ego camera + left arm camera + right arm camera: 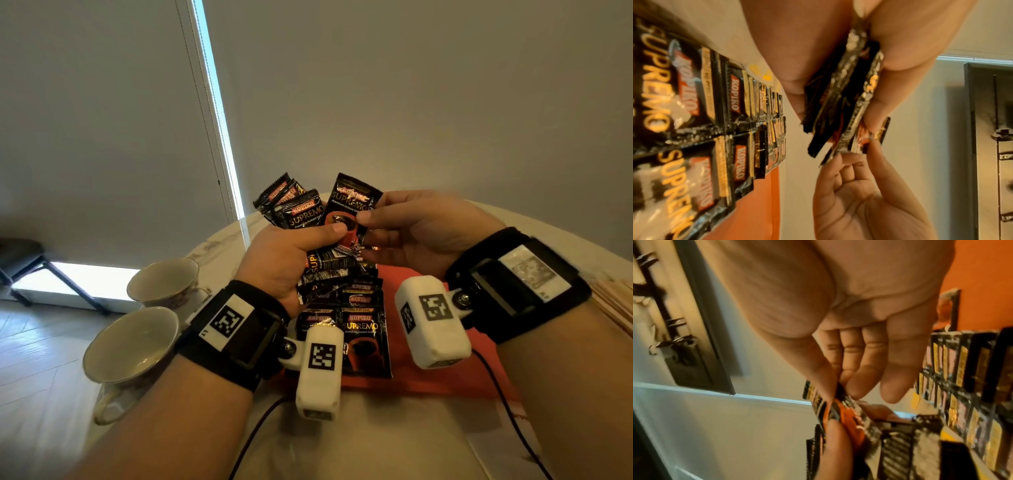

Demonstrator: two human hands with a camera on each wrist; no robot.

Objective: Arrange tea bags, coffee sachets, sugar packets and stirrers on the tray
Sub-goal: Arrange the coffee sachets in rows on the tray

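Plainly, from the head view, the left hand [291,260] is curled tight round a fanned bundle of coffee sachets [291,209], held up above the red tray [428,377]. The right hand [411,233] pinches one sachet [352,212] between thumb and forefinger at the right edge of that bundle. Below, near the wrists, the laid sachets [359,329] lie in overlapping rows on the tray. Two cups [137,346] stand at the left on the table [359,445], and pale wooden stirrers [616,308] lie at the right edge. The risk, I judge, is that pulling one sachet free drags its neighbours along, since the foil edges overlap in the grip.

From the left wrist view, the bundle shows edge-on, its packets splayed unevenly between the fingers [900,56] and the palm. Some lower ends hang loose. If the left grip slackens while the single sachet slides out, a loose one could fall onto the rows below and knock them askew.

From the right wrist view, the thumb [812,363] and forefinger hold only the sachet's corner, the other fingers relaxed. So slight a hold on slick foil may slip, or let the sachet swing and land crooked on the tray.
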